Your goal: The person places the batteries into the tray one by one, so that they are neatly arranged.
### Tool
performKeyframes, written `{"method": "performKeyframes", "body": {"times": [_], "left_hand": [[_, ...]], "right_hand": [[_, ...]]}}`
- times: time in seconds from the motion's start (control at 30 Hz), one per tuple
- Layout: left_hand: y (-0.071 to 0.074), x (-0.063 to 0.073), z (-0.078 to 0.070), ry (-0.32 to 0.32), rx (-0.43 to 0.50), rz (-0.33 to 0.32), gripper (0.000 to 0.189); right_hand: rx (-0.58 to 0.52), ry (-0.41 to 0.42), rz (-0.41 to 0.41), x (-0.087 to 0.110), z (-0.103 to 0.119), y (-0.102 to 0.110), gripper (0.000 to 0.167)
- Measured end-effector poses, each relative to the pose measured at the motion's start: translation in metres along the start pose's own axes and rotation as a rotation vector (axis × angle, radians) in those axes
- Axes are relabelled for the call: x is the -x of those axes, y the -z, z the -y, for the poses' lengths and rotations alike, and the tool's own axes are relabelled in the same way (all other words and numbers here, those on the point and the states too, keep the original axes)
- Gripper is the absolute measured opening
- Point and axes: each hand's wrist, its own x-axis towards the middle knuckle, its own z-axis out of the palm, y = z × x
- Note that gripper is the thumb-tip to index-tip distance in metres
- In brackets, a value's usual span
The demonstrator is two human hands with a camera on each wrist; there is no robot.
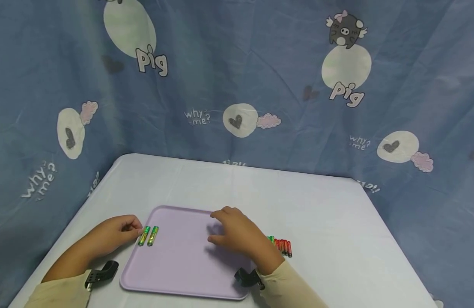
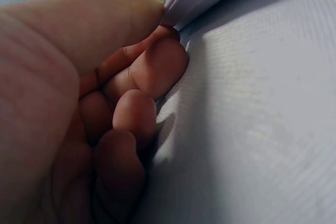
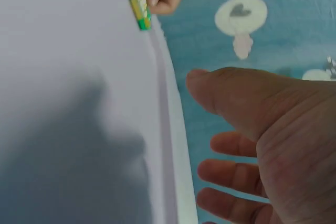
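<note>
At the left edge of the lilac tray [image 1: 186,265], my left hand [image 1: 115,233] has its thumb and index finger pinching the rim, the other fingers curled below. The left wrist view shows the thumb [image 2: 121,14] against the tray's side. Two green-and-gold batteries [image 1: 153,236] lie side by side on the tray, close to that hand. Over the tray's right part, my right hand [image 1: 237,231] hovers with thumb and fingers spread, nothing between them. In the right wrist view its thumb [image 3: 231,90] stands apart from the fingers.
Right of the tray, a row of red batteries [image 1: 284,247] and green ones lies on the white table [image 1: 337,231], partly hidden by my right wrist. A blue curtain with pig prints [image 1: 283,85] hangs behind the table. Black straps [image 1: 102,273] circle both wrists.
</note>
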Motion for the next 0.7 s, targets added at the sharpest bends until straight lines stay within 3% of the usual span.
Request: {"method": "performKeyframes", "body": {"times": [0.43,0.7], "left_hand": [[-0.003,0.003,0.001,0.005,0.020,-0.002,0.013],[0.001,0.004,-0.005,0.007,0.007,-0.009,0.015]], "right_hand": [[-0.054,-0.080,-0.016,0.030,-0.047,0.005,0.063],[-0.091,-0.146,-0.031,0.058,-0.079,0.009,0.065]]}}
